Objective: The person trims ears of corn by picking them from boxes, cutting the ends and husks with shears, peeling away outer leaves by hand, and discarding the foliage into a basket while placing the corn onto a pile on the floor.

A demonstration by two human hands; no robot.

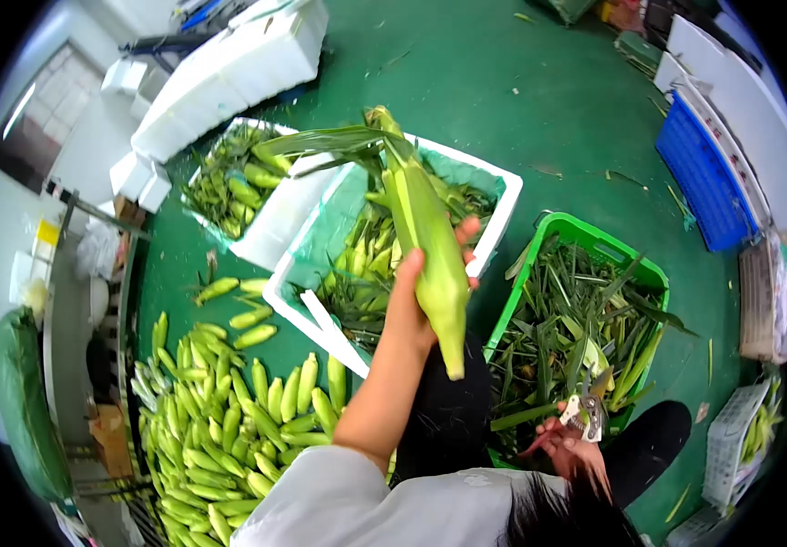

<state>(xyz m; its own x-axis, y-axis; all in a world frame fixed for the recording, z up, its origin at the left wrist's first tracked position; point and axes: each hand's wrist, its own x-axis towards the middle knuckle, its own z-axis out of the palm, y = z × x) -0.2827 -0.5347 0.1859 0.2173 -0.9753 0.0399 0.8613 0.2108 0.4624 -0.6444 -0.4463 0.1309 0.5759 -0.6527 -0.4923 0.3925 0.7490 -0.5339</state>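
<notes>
My left hand (421,283) is wrapped round a large green ear of corn (425,228), held up with its leafy end pointing away and its stalk end toward me. Beneath it stands a white foam box (507,196) lined with green film, with husked-looking ears and leaves inside. Low on the right, my right hand (571,448) grips pruning shears (585,412) by their red handle, over the near edge of a green basket (658,283) full of leaves and trimmings. The shears' blades point away from me.
Many corn ears (220,428) lie heaped on the floor at the left. A second foam box (275,214) of corn stands behind. Stacked white foam boxes (229,82) are at the back left, a blue crate (704,173) and a white crate (731,447) at the right.
</notes>
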